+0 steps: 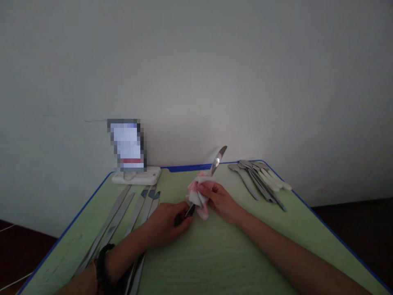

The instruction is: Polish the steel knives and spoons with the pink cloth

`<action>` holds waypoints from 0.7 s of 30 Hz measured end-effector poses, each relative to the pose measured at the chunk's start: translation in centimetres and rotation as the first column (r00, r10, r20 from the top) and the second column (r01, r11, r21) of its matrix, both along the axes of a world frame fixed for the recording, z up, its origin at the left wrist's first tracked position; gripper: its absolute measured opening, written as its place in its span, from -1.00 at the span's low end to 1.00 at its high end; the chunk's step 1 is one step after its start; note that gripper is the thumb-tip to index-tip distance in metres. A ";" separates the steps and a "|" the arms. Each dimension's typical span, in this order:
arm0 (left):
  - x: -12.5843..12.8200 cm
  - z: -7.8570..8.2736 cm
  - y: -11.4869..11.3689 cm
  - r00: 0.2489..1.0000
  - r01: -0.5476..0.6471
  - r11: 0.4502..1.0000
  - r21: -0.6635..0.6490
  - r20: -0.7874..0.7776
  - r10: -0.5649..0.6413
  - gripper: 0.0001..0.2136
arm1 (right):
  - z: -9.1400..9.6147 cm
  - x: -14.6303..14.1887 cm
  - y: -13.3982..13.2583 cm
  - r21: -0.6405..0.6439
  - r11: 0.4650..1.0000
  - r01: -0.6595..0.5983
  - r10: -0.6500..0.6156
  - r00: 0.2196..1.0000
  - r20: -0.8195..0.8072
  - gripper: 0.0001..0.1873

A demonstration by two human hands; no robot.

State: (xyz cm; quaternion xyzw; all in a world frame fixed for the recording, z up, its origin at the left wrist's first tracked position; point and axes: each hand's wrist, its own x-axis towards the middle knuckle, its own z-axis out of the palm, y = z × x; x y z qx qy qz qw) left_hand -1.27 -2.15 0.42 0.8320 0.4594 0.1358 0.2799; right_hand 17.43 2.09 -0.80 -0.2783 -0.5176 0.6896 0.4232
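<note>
Above the middle of the table, a shiny metal table knife (217,160) is held at a slant, its blade tip up and to the right. My left hand (170,223) is closed around its handle at the lower end. A crumpled pink and white cloth (198,190) is wrapped around the middle of the knife, and my right hand (222,200) pinches it there. The cloth hides that part of the knife. Several more table knives (116,221) lie side by side at the left, partly covered by my left forearm.
The green table (196,262) has a blue edge and stands against a grey wall. Several spoons (245,182) and other cutlery with white handles (272,180) lie in a pile at the back right. A blurred phone (127,143) stands by a white box-like device (144,176) at the back left.
</note>
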 end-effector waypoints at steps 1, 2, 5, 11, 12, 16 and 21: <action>0.0 0.0 0.0 1.000 0.000 1.000 -0.002 -0.003 0.000 -0.86 | 0.0 0.0 0.0 0.003 1.000 -0.008 0.008 1.000 -0.010 -0.63; 0.0 0.0 0.0 1.000 -0.001 1.000 -0.001 -0.005 0.001 -0.86 | -0.1 0.0 0.0 0.005 1.000 -0.018 0.018 1.000 -0.024 -0.65; 0.0 0.0 0.1 1.000 -0.005 1.000 -0.003 0.001 0.005 -0.85 | -0.1 0.1 0.0 0.013 0.999 -0.036 0.036 0.999 -0.031 -0.66; 0.0 0.1 0.0 1.000 0.003 1.000 -0.007 0.015 -0.003 -0.87 | -0.1 0.0 -0.1 -0.030 0.999 -0.036 0.034 0.998 -0.057 -0.65; 0.0 0.1 0.0 1.000 0.004 1.000 -0.004 0.012 -0.004 -0.87 | 0.0 -0.1 -0.1 -0.056 0.998 -0.013 0.009 0.997 -0.076 -0.66; 0.0 0.2 0.0 1.000 0.013 1.000 0.006 -0.019 -0.013 -0.85 | 0.2 -0.3 0.1 -0.207 0.970 0.129 -0.174 0.961 -0.217 -0.68; -0.1 0.3 -0.1 0.999 0.020 1.000 0.016 -0.027 -0.020 -0.86 | 0.4 -0.4 0.4 -0.279 0.944 0.176 -0.264 0.911 -0.318 -0.71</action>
